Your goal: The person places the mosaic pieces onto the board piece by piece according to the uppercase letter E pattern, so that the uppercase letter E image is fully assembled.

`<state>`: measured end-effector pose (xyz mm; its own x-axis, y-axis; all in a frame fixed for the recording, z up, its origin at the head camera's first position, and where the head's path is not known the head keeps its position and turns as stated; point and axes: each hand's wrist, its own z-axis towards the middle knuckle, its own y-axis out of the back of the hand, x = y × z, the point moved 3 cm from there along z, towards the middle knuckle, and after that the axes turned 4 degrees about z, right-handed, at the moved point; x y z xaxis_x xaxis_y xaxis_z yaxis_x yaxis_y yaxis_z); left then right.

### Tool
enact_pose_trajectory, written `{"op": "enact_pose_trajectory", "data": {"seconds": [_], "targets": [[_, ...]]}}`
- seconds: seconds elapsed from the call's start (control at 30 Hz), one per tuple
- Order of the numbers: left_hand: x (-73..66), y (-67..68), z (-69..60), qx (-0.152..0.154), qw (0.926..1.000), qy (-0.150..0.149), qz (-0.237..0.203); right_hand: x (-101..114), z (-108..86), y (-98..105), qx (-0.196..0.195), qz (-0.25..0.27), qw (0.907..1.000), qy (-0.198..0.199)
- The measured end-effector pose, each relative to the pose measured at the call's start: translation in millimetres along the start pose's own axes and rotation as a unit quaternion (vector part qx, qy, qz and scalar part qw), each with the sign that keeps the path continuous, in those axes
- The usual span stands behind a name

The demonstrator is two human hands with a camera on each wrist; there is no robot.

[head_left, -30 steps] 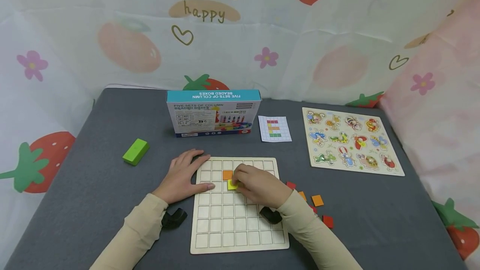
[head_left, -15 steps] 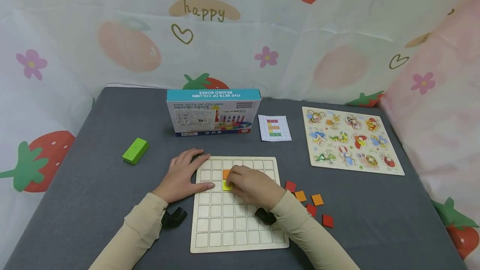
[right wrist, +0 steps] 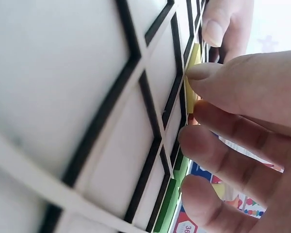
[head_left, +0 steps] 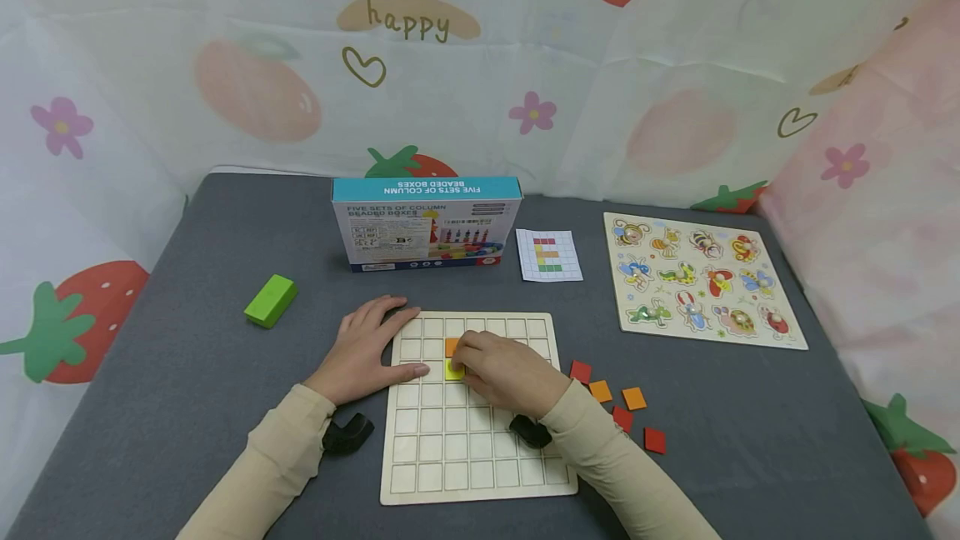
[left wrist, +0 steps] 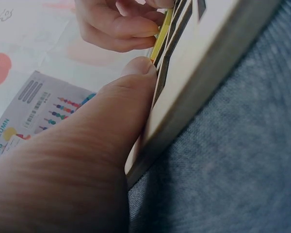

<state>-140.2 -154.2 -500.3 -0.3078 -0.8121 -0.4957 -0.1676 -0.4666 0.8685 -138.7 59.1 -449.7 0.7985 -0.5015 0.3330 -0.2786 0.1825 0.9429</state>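
The pale grid board [head_left: 480, 473] lies on the grey table. My left hand [head_left: 367, 357] rests at its upper left edge, fingers spread and thumb on the board. My right hand [head_left: 513, 372] is over the upper middle and pinches a yellow tile [head_left: 453, 370] at a grid square, just below an orange tile [head_left: 452, 347]. In the right wrist view the thumb lies against the yellow tile [right wrist: 191, 92]; green tiles [right wrist: 167, 206] sit in the board, hidden by the hand in the head view.
Loose red [head_left: 655, 440] and orange tiles [head_left: 633, 398] lie right of the board. Behind it stand a box [head_left: 427, 232] and a patterned card [head_left: 549, 257]. A green block [head_left: 271, 301] is at left, an insect puzzle board [head_left: 705, 282] at back right.
My right hand has shifted slightly left with the yellow tile, which now lines up below the orange one. My left hand has stayed where it was.
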Motion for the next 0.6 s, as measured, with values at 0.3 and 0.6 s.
{"op": "enact_pose_trajectory", "data": {"seconds": [0.3, 0.6], "targets": [[1.0, -1.6, -1.2, -0.005, 1.0000, -0.004, -0.001, -2.6, -15.3, 14.5, -0.021, -0.015, 0.9996, -0.008], [3.0, -1.9, -0.1, -0.004, 1.0000, -0.008, 0.001, -31.1, -73.7, 36.1, -0.063, -0.025, 0.9959, -0.059]]}}
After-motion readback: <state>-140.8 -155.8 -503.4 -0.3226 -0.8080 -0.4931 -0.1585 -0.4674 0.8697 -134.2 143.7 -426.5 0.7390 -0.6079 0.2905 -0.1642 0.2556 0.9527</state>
